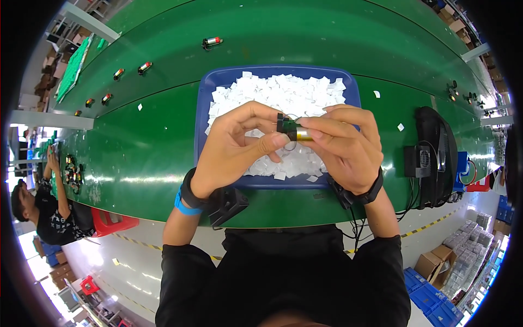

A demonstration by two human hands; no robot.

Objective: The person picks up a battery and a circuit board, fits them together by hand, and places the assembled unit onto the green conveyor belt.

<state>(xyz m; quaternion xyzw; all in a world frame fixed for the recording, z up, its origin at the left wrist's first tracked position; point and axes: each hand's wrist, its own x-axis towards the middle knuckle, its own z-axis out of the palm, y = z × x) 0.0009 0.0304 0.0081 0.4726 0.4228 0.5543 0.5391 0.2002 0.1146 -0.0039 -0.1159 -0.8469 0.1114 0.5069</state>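
Observation:
Between both hands, above the tray, is a small motor-like assembly (301, 134) with a black end, a green board, a silver-and-gold cylinder and thin dark wires. My left hand (226, 147) pinches its black end between thumb and fingers. From the other side, my right hand (351, 144) grips the cylinder end with its fingertips. Below the hands sits a blue tray (202, 103) filled with small white square pieces (278, 90), partly hidden by my hands. Each wrist wears a black strap with a dark device attached; a bright blue band (185, 206) also circles my left wrist.
Similar assemblies (212, 42) lie scattered on the green table (147, 163), several toward the far left. A black bag (433, 155) and a dark box (417, 161) with cables stand at right. A co-worker (52, 212) sits at the left beside a cluster of parts (72, 173).

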